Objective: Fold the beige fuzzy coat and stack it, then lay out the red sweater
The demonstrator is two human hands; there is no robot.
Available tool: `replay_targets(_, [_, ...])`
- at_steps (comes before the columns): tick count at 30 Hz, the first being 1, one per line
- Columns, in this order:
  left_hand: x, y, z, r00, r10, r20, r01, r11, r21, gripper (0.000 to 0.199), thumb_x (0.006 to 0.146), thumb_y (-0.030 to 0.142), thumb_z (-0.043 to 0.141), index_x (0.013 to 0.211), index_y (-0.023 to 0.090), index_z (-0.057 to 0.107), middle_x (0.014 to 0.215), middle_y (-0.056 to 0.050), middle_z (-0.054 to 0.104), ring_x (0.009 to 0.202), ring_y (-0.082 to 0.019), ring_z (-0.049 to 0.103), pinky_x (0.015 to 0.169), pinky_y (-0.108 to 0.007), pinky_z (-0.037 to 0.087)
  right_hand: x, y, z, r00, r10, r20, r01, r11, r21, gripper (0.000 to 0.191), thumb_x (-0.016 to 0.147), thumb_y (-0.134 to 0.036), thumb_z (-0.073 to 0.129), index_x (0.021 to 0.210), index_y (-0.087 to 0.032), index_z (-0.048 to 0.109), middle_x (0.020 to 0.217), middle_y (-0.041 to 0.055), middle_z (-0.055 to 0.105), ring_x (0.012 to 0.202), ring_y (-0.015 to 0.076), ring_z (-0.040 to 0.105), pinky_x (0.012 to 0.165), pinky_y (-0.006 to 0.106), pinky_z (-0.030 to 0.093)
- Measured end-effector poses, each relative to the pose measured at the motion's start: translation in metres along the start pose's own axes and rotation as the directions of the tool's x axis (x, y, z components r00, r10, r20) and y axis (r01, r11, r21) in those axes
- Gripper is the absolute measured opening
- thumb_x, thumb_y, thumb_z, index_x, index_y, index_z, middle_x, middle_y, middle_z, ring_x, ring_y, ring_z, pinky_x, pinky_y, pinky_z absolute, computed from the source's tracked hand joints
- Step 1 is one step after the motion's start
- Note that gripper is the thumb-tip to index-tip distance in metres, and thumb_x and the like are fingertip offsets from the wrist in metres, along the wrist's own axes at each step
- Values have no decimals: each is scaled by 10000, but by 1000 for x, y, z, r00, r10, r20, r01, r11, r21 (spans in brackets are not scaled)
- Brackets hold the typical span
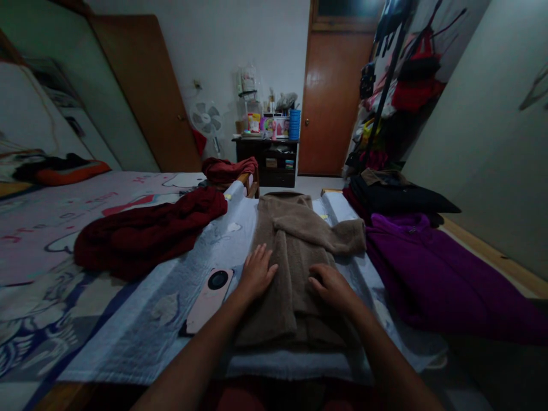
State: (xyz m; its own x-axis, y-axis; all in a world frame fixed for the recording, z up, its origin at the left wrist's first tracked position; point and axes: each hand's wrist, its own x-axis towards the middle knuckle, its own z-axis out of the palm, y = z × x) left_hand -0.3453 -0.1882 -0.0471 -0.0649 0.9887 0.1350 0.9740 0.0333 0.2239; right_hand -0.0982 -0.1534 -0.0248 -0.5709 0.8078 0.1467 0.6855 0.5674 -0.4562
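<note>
A brown fleecy garment [282, 268] lies partly folded on a pale blue cloth [149, 319] in front of me. One of its sleeves [325, 231] crosses the top and sticks out to the right. My left hand [258, 271] rests flat on the garment's left edge, fingers spread. On its right part sits my right hand [329, 285], fingers curled against the fabric; whether cloth is pinched in them is hard to make out. A pink phone [209, 299] with a round dark camera ring lies left of the garment, beside my left forearm.
A dark red garment [149, 228] lies crumpled at the left on the patterned bedding [55, 217]. At the right are a purple garment [445, 279] and a stack of dark folded clothes [398, 191]. A fan [208, 120], a dark cabinet [252, 154] and a door [331, 103] stand behind.
</note>
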Motion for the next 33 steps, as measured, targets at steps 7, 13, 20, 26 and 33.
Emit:
replay_targets(7, [8,-4,21,998,12,56,-16,996,84,524,956,383,420,1423,146,430,1528,-132,380,1440,-270,280,1171,-489,207,21,16,25,1000,15,7,-14,987,-163,400,849,-251,561,1231,-146,609,1389,122,540,1300,256,464,1096,374,341])
replay_targets(13, [21,-11,21,996,23,86,-25,999,27,513,980,403,364,1440,182,405,1519,-106,402,1432,-238,300,1169,-482,209,40,24,-3,1000,-2,26,6,993,-121,291,886,-244,493,1115,-171,657,1151,85,680,1087,207,597,956,292,425])
replay_targets(20, [55,-16,28,999,12,32,-10,999,-44,533,996,411,291,1468,171,351,1556,-115,328,1435,-223,296,1151,-469,259,98,61,-48,982,126,-141,-175,884,-433,302,865,-199,487,1100,-157,672,1209,136,639,1148,269,542,971,355,369])
replay_targets(26, [97,-11,33,998,46,-45,-51,992,-120,571,981,405,328,1485,137,311,1581,-137,260,1461,-219,226,1157,-406,261,125,100,-69,941,248,-231,-337,750,-569,304,872,-192,480,1089,-107,675,1178,212,633,1207,341,487,1022,477,283])
replay_targets(33, [133,1,46,998,68,-15,-69,993,-99,592,949,398,403,1462,108,342,1567,-160,285,1459,-242,232,1156,-416,267,136,113,-77,917,368,-155,-374,657,-655,319,865,-234,499,1087,-129,701,1096,217,684,1146,384,557,1036,631,199])
